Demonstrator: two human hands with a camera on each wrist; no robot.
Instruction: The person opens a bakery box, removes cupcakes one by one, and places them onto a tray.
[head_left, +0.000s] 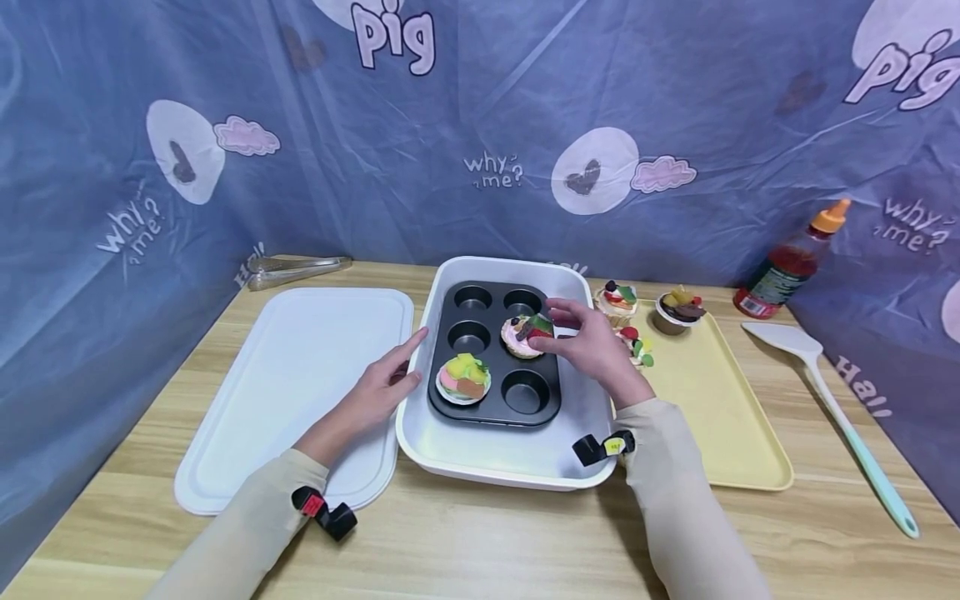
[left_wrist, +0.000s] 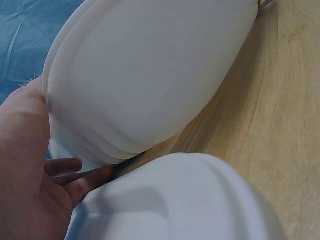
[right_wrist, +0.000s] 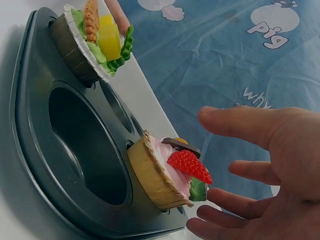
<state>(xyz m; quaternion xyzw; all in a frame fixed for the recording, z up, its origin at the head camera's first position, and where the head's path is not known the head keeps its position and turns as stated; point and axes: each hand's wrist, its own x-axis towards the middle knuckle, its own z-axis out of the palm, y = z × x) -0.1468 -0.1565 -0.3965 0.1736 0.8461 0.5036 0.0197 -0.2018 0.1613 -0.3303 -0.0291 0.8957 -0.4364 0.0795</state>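
A dark six-cup muffin tin [head_left: 491, 414] lies inside a white tub [head_left: 480, 460]. One of its cups holds a cupcake with pink cream and a strawberry [right_wrist: 157, 172]. My right hand [head_left: 600, 350] is just beside this cupcake, fingers and thumb spread apart; the right wrist view shows a gap between thumb and cake. Nearer to me in the left column sits a cupcake with yellow fruit pieces [head_left: 461, 379] in a ribbed paper case. At the tub's left rim my left hand [head_left: 381, 382] rests with fingers extended, holding nothing.
On the left lies a flat white tray [head_left: 300, 367], with metal tongs [head_left: 296, 271] behind it. A yellow tray [head_left: 720, 417] on the right bears several more cupcakes, including a dark one [head_left: 677, 312]. Further right are a red sauce bottle [head_left: 787, 267] and a long spatula [head_left: 832, 408].
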